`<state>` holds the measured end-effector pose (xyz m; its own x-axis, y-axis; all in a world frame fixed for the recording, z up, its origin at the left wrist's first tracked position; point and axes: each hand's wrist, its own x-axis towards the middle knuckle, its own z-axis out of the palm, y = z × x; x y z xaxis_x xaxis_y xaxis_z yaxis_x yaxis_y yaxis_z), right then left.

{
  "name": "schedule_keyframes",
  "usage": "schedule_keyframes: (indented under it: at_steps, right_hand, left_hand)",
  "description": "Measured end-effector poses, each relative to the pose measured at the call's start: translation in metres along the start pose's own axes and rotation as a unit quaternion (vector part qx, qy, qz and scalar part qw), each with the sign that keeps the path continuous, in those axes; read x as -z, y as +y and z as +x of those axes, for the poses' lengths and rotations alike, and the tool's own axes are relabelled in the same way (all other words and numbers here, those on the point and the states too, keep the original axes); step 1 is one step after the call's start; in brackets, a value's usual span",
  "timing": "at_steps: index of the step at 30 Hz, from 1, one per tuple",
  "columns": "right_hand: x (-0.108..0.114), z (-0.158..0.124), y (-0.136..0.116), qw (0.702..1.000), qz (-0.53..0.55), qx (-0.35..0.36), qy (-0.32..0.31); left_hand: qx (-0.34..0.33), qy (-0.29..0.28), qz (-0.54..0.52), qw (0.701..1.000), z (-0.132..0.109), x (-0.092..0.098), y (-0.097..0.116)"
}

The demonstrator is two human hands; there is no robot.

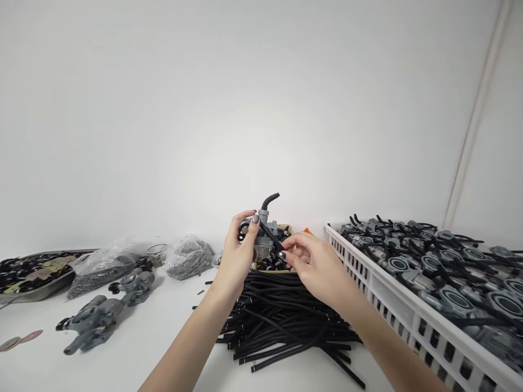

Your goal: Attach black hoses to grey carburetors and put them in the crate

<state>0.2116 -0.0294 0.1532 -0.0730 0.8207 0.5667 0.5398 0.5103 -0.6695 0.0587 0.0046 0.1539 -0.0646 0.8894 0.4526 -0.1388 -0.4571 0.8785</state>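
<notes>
My left hand [242,245] is closed around a grey metal carburetor [263,251], held upright above the table. A bent black rubber cap [269,200] sticks up from its top. With thumb and fingers pinched, my right hand [304,253] grips a black rubber hose [273,237] at the carburetor's right side. Where the hose meets the carburetor is partly hidden by my left thumb. Below my hands lies a pile of cut black hoses [278,316]. Behind the carburetor stands a yellowish bin [289,228] of small black parts.
At right, a white slotted crate [392,296] holds several carburetors with hoses. Two carburetors [96,321] lie on the table at left. Behind them are plastic bags of small parts [190,257] and a metal tray [36,294]. Flat discs [20,340] lie at the left edge.
</notes>
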Motion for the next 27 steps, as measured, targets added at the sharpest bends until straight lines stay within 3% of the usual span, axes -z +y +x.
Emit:
schedule_keyframes:
  at_steps: [8,13,19,22,24,27]
  right_hand:
    - [-0.009,0.004,0.009,0.987,0.154,0.028,0.036]
    - [-0.018,0.006,0.020,0.988,0.127,0.074,0.058]
    - [-0.017,0.005,0.020,0.988,-0.003,0.126,0.094]
    - [-0.016,0.007,0.022,0.988,0.017,0.083,0.133]
    - [-0.014,0.011,0.025,0.986,0.099,0.031,0.131]
    - [-0.012,0.014,0.028,0.961,0.274,-0.033,0.033]
  left_hand:
    - [-0.007,0.003,-0.014,1.000,-0.002,0.000,0.005]
    - [-0.006,0.010,-0.014,1.000,-0.003,-0.002,0.005]
    - [-0.006,0.006,-0.011,1.000,-0.005,-0.005,0.003]
    - [0.003,0.012,-0.024,1.000,-0.006,-0.003,0.005]
    - [0.013,0.001,-0.038,0.999,-0.006,0.000,0.009]
    - [0.029,-0.027,-0.053,0.998,-0.007,0.002,0.013]
